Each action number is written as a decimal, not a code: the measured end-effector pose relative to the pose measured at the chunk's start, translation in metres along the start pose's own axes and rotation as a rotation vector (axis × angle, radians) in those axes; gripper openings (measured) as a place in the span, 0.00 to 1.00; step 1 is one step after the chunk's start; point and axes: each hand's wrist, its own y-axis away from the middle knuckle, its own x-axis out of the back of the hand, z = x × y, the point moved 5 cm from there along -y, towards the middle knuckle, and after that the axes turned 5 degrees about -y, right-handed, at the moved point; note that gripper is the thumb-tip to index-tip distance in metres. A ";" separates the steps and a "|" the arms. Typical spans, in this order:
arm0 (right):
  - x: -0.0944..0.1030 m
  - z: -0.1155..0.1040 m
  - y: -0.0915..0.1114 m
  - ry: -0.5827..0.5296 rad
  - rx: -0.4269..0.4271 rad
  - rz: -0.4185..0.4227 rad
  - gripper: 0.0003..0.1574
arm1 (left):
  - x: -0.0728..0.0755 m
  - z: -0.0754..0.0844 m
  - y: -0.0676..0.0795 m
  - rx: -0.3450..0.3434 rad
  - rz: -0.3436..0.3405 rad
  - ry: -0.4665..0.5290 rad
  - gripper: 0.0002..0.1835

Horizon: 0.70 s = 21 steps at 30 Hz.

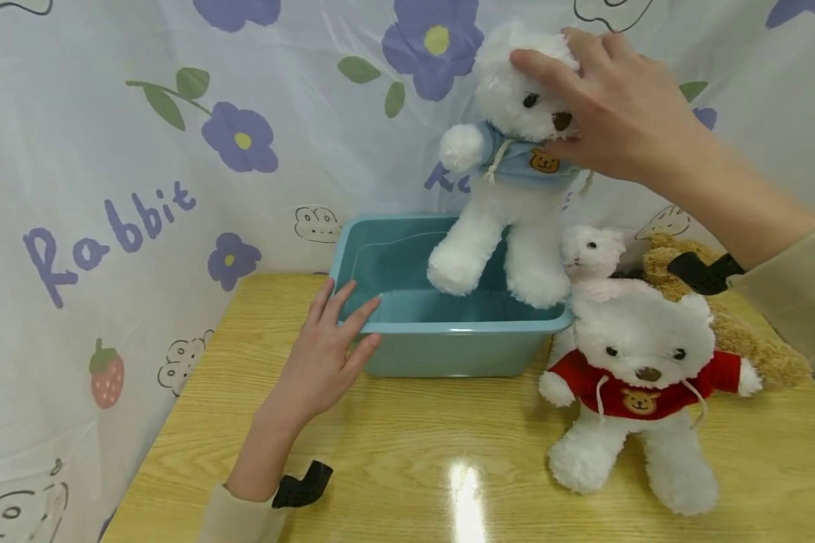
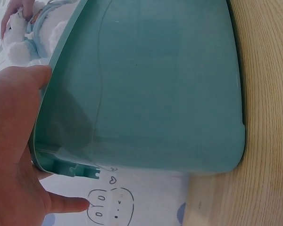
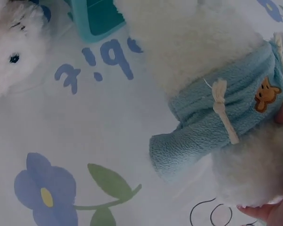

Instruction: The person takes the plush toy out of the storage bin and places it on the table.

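Note:
My right hand [image 1: 625, 113] grips a white teddy bear [image 1: 516, 211] in a light blue hoodie by its head. The bear hangs upright above the teal plastic bin [image 1: 448, 351], its feet at the height of the opening. In the right wrist view the blue hoodie [image 3: 226, 108] with its cord and bear patch fills the right side. My left hand [image 1: 322, 358] rests on the bin's near left corner, fingers spread over the rim. Seen from the left wrist, the bin's wall [image 2: 165, 84] stands beside that hand [image 2: 14, 141].
Right of the bin sits a white teddy bear [image 1: 645, 347] in a red hoodie. Behind it are a pale pink-and-white plush toy [image 1: 592, 253] and a brown plush toy [image 1: 754, 339]. A wooden table [image 1: 394, 460] bears them, against a flower-printed cloth [image 1: 143, 302].

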 end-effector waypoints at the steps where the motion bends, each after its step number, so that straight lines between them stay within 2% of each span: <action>1: 0.002 0.002 0.001 0.004 -0.009 0.014 0.58 | 0.000 0.000 0.000 0.001 0.001 0.000 0.27; 6: 0.012 0.014 0.005 0.017 -0.033 0.096 0.55 | 0.000 0.000 0.001 -0.003 0.004 0.004 0.27; 9: 0.019 0.022 0.008 0.033 -0.007 0.140 0.55 | -0.001 0.000 0.002 -0.004 0.002 0.005 0.27; 13: 0.024 0.033 0.017 0.070 -0.039 0.129 0.57 | 0.000 0.000 0.002 -0.002 0.001 0.003 0.27; 16: 0.027 0.041 0.025 0.090 -0.095 0.100 0.58 | 0.000 -0.001 0.003 0.001 0.004 0.003 0.27; 21: 0.031 0.055 0.044 0.085 -0.107 0.109 0.60 | 0.000 -0.002 0.005 0.004 0.007 0.003 0.27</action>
